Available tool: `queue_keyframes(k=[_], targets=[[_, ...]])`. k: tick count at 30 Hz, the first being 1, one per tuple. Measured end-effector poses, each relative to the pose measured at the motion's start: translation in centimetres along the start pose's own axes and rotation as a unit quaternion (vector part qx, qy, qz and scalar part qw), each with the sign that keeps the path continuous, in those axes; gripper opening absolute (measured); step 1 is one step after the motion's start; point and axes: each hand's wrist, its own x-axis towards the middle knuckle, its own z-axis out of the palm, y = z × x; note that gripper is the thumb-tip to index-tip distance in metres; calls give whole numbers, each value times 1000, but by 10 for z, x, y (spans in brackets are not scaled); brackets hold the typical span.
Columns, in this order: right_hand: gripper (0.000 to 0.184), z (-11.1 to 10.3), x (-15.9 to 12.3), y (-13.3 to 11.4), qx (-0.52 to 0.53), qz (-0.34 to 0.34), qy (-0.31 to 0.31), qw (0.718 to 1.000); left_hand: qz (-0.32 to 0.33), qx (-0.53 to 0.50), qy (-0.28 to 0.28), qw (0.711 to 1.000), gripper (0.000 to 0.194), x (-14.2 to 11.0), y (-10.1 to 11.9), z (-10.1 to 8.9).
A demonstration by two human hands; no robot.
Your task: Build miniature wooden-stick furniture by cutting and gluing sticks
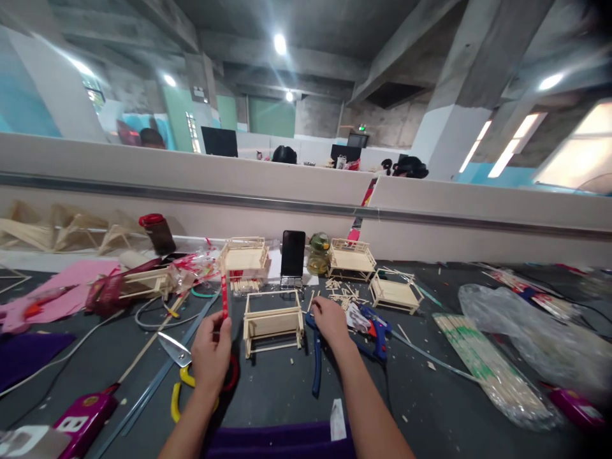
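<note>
My left hand [211, 354] is closed on the lower end of a thin red strip [224, 296] that stands upright above the fingers. My right hand [329, 320] rests on the dark table with its fingers curled over small sticks beside blue-handled pliers [316, 357]; what it grips, if anything, is hidden. Between the hands stands a small stick-built frame [272, 322]. A blue glue gun [377, 328] lies just right of my right hand.
Three more stick models [351, 257] stand behind, beside an upright phone [292, 255] and a small jar [319, 254]. Yellow-handled scissors [180, 366] lie left. Bagged sticks [488, 370] and plastic wrap [521, 319] lie right, pink felt [71, 284] left. A partition wall [306, 191] backs the table.
</note>
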Motion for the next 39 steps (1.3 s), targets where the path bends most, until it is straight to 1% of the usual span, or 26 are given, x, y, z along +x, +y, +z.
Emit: queue_keyframes(k=[4, 8, 10, 11, 12, 13, 14, 16, 18, 19, 20, 21, 22, 23, 24, 25, 26, 28, 29, 30, 32, 34, 35, 36, 37, 39], targets=[[22, 5, 14, -11, -72, 13, -59, 996, -18, 17, -28, 999, 33, 0, -4, -2], [18, 11, 24, -19, -105, 27, -95, 990, -48, 90, -80, 992, 30, 1, -10, -4], [25, 10, 28, -21, -104, 23, -101, 989, -73, 130, -109, 983, 30, 2, -11, -5], [27, 8, 30, -22, -100, 17, -100, 990, -86, 146, -123, 978, 31, 3, -11, -6], [24, 5, 31, -22, -94, 9, -95, 991, -92, 157, -133, 974, 33, 4, -11, -7], [18, 1, 32, -22, -86, -1, -85, 993, -89, 166, -136, 973, 34, 5, -10, -8], [12, -4, 32, -23, -75, -12, -70, 995, -74, 175, -131, 973, 35, 6, -9, -10], [14, -16, 31, -25, -46, -39, -27, 998, -20, 180, -87, 980, 35, 9, -4, -15], [18, -31, 25, -31, -11, -61, 28, 998, 34, 137, -22, 990, 33, 13, 8, -20], [20, -38, 20, -36, 4, -67, 56, 996, 48, 88, 2, 995, 32, 14, 18, -22], [22, -45, 13, -42, 22, -72, 79, 994, 53, 23, 6, 998, 30, 16, 30, -24], [23, -52, 5, -49, 39, -76, 94, 992, 49, -35, -4, 998, 28, 17, 45, -24], [22, -58, -3, -57, 65, -85, 107, 988, 43, -86, -32, 995, 26, 18, 62, -23], [18, -63, -12, -65, 143, -104, 124, 976, 32, -133, -72, 988, 25, 19, 80, -21], [14, -68, -20, -74, 208, -127, 126, 962, 21, -174, -123, 977, 26, 19, 97, -18], [11, -73, -28, -81, 244, -149, 117, 951, 9, -211, -168, 963, 27, 19, 113, -13], [9, -76, -34, -87, 259, -169, 112, 944, 3, -243, -204, 948, 27, 19, 127, -7], [11, -82, -43, -93, 284, -199, 94, 933, -34, -304, -225, 925, 22, 19, 144, 4], [13, -83, -44, -93, 304, -198, 82, 928, -77, -342, -223, 910, 24, 20, 147, 9], [14, -83, -45, -91, 332, -187, 70, 922, -129, -380, -208, 892, 27, 20, 148, 13], [16, -81, -44, -81, 402, -143, 46, 904, -230, -442, -181, 848, 37, 24, 145, 20], [16, -77, -41, -71, 450, -103, 37, 886, -294, -476, -179, 809, 49, 29, 141, 26], [16, -74, -39, -67, 463, -91, 35, 881, -307, -484, -184, 798, 54, 32, 139, 29], [16, -71, -38, -63, 472, -84, 33, 877, -310, -489, -187, 794, 57, 34, 137, 32], [17, -68, -36, -61, 480, -76, 33, 873, -305, -491, -183, 795, 59, 37, 137, 35], [21, -65, -34, -59, 498, -51, 38, 865, -280, -485, -163, 812, 62, 40, 136, 40]])
